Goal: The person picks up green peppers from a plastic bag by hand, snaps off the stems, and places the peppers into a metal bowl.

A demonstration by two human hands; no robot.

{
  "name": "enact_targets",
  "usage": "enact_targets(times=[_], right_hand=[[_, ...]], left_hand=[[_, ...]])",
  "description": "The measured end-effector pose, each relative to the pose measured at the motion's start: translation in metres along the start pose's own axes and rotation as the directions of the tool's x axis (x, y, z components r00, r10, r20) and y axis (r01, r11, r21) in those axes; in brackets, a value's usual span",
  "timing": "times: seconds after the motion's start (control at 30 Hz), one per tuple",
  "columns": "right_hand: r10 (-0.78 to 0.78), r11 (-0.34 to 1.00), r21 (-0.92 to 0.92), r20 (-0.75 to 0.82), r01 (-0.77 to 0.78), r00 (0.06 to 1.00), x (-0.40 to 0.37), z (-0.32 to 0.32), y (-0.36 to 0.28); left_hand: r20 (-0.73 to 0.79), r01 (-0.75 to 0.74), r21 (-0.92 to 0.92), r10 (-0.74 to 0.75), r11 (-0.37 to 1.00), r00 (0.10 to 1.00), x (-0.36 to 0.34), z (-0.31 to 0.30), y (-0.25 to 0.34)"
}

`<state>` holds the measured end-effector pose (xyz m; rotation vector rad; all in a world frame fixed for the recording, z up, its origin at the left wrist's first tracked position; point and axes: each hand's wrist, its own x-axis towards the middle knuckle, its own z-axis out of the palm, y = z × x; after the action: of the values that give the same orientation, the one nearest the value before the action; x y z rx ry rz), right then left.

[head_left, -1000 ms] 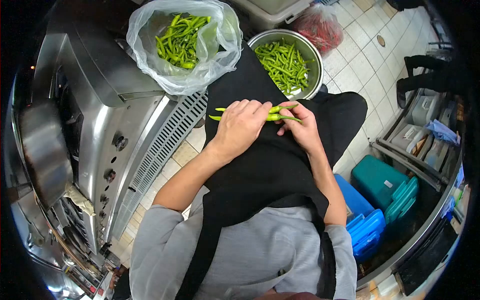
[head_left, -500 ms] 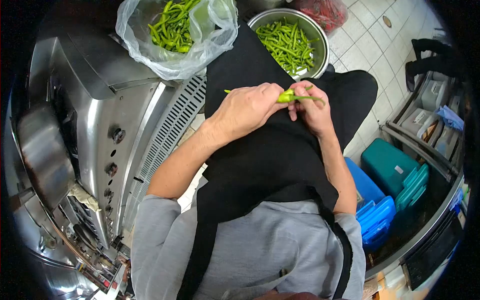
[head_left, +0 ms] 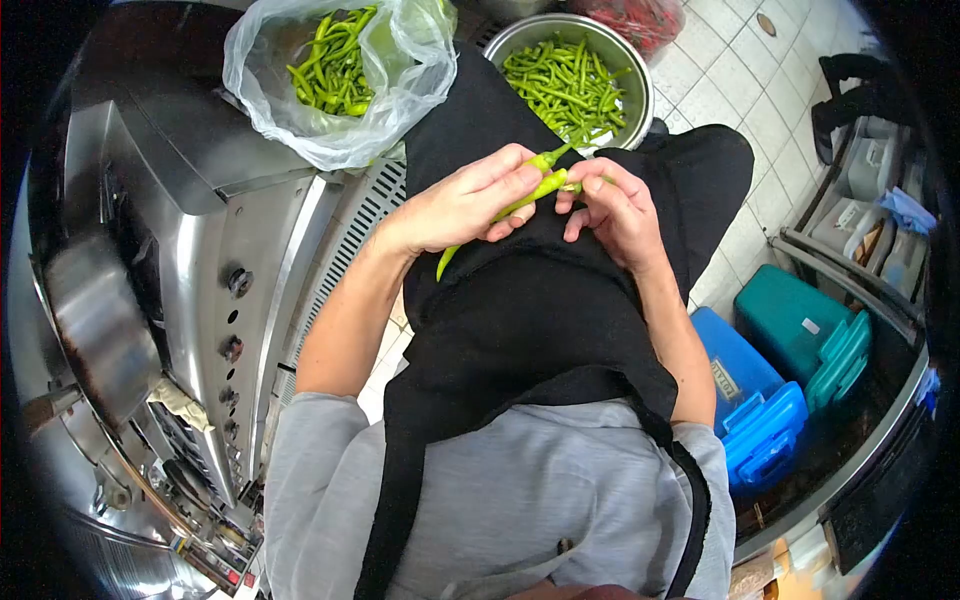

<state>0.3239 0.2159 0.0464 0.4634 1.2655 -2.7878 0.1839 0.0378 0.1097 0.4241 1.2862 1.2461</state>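
Note:
My left hand [head_left: 475, 200] is closed around green chili peppers above the black apron on my lap. One chili [head_left: 549, 186] points its stem end to the right, and a second chili [head_left: 545, 159] sticks out above it with its stem on. A thin green tip hangs out below the same hand. With thumb and forefinger, my right hand [head_left: 618, 210] pinches the small green stem [head_left: 571, 187] at the end of the lower chili. Its other fingers are curled. Whether the stem is still joined to the chili is too small to tell.
A clear plastic bag [head_left: 415, 90] with green chilies stands ahead on the left. Beside it is a metal bowl [head_left: 640, 110] of green chilies, with a bag of red chilies [head_left: 650, 25] behind. A steel stove [head_left: 205, 300] is left; blue [head_left: 735, 350] and green bins [head_left: 790, 310] are right.
My left hand has turned so its thumb and more of the chilies show. A second chili is now visible. My right hand has shifted its pinch from a long stem to a short one.

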Motion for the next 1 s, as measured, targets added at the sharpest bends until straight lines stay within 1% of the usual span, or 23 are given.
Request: enact_targets(times=[0.07,0.13,0.17,0.2,0.23,0.27,0.3,0.33,0.37,0.4,0.47,0.5,0.57,0.7,0.73,0.77,0.8,0.83,0.87,0.9,0.93,0.97,1.0], right_hand=[[-0.019,0.99,0.139,-0.019,0.021,1.0,0.005,-0.001,0.0],[-0.038,0.986,0.163,-0.021,0.041,0.999,0.007,-0.009,0.001],[-0.053,0.981,0.184,-0.027,0.057,0.998,0.006,-0.014,0.001],[-0.033,0.983,0.181,-0.011,0.034,0.999,0.005,-0.016,0.0],[-0.03,0.983,0.18,-0.013,0.032,0.999,0.004,-0.015,0.0],[0.007,0.988,0.152,0.014,-0.009,1.0,0.003,-0.012,0.0],[0.044,0.991,0.124,0.041,-0.049,0.998,0.004,-0.01,-0.001],[0.052,0.997,0.055,0.091,-0.057,0.995,0.003,-0.009,-0.002],[0.051,0.997,0.057,0.096,-0.057,0.994,0.003,-0.008,-0.002],[0.069,0.997,0.037,0.088,-0.073,0.994,0.003,-0.006,-0.003],[0.076,0.997,0.014,0.098,-0.078,0.992,0.003,-0.006,-0.002],[0.075,0.997,0.014,0.102,-0.077,0.992,0.003,-0.006,-0.003],[0.103,0.992,-0.084,0.071,-0.097,0.992,0.003,-0.003,-0.005],[0.1,0.986,-0.148,0.117,-0.083,0.988,0.002,-0.004,-0.004],[0.082,0.99,-0.125,0.15,-0.063,0.985,0.003,-0.005,-0.004],[0.063,0.994,-0.101,0.182,-0.045,0.981,0.003,-0.005,-0.004],[0.063,0.994,-0.102,0.184,-0.045,0.981,0.003,-0.005,-0.004],[0.039,0.993,-0.121,0.18,-0.017,0.983,0.003,-0.003,-0.003],[0.016,0.99,-0.138,0.175,0.008,0.984,0.003,-0.002,-0.002],[0.02,0.991,-0.137,0.166,0.002,0.986,0.003,0.0,-0.002],[0.068,0.972,-0.229,0.089,-0.046,0.994,0.006,0.003,-0.003],[0.107,0.944,-0.316,0.009,-0.099,0.994,0.008,0.005,-0.004],[0.107,0.943,-0.317,0.01,-0.098,0.994,0.008,0.005,-0.004]], left_hand=[[-0.024,0.016,0.03,-0.016,0.999,1.0,-0.004,-0.001,0.006],[0.01,0.031,-0.176,-0.03,0.984,0.999,-0.006,-0.006,0.011],[0.016,0.032,-0.173,-0.03,0.984,0.999,-0.003,-0.006,0.01],[-0.005,0.007,0.092,-0.007,0.996,1.0,-0.001,-0.006,0.008],[-0.022,-0.012,0.347,0.021,0.938,1.0,0.0,-0.005,0.007],[0.002,0.028,0.382,-0.031,0.924,1.0,0.0,-0.002,0.008],[0.021,0.05,0.491,-0.069,0.87,0.997,0.0,0.0,0.012],[0.032,-0.012,0.571,-0.008,0.821,0.999,0.002,-0.001,0.009],[0.05,-0.07,0.647,0.05,0.759,0.998,0.004,-0.002,0.006],[0.046,-0.068,0.65,0.05,0.757,0.998,0.005,-0.003,0.008],[-0.111,0.074,0.775,0.02,0.628,0.994,0.005,-0.004,0.011],[-0.115,0.076,0.776,0.022,0.626,0.993,0.005,-0.006,0.011],[-0.084,0.065,0.691,-0.009,0.72,0.996,0.005,-0.008,0.011],[-0.046,0.068,0.652,-0.051,0.755,0.998,0.002,-0.009,0.013],[0.025,0.047,0.498,-0.069,0.866,0.997,0.003,-0.015,0.009],[0.099,0.037,0.324,-0.072,0.945,0.992,0.003,-0.018,0.007],[0.064,0.131,0.209,-0.148,0.969,0.987,0.001,-0.016,0.015],[0.064,0.131,0.208,-0.147,0.969,0.987,0.001,-0.015,0.013],[0.023,0.103,0.307,-0.116,0.946,0.993,0.002,-0.014,0.008],[-0.008,0.081,0.4,-0.085,0.913,0.996,0.004,-0.011,0.003],[-0.027,0.0,0.554,0.018,0.833,0.999,0.005,-0.007,0.003],[-0.027,0.0,0.553,0.018,0.833,0.999,0.005,-0.004,0.003],[-0.053,-0.037,0.665,0.097,0.745,0.994,0.005,-0.002,0.003]])
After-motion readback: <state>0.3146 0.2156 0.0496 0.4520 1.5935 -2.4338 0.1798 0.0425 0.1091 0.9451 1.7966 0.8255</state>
